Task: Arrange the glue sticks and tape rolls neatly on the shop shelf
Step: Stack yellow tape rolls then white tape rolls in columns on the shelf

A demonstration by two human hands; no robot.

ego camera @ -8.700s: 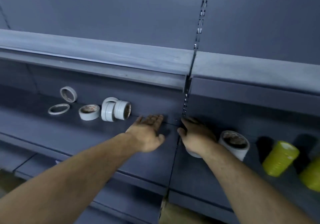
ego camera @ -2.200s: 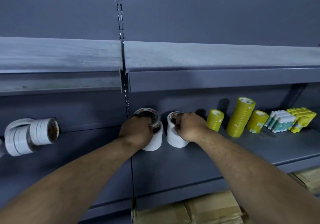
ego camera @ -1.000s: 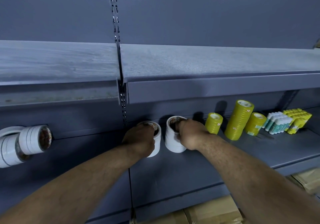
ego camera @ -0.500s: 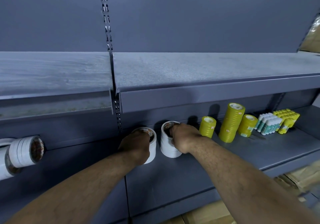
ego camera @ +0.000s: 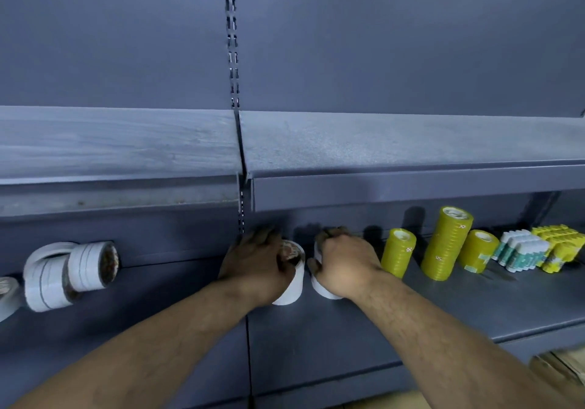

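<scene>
My left hand (ego camera: pixel 253 266) grips one white tape stack (ego camera: pixel 296 285) and my right hand (ego camera: pixel 345 266) grips a second white stack (ego camera: pixel 323 291) on the shelf (ego camera: pixel 443 307), with yellow tape stacks (ego camera: pixel 446 244) and glue sticks (ego camera: pixel 522 252) already tidy to the right and loose white rolls (ego camera: pixel 72 269) to the left yet to be sorted.

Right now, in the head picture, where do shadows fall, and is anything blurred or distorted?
Head view: the yellow tape stacks throw dark shadows up and left onto the back panel; the cardboard in the lower right corner is smeared by blur; the tall stack seems to lean, likely from the wide lens.
</scene>
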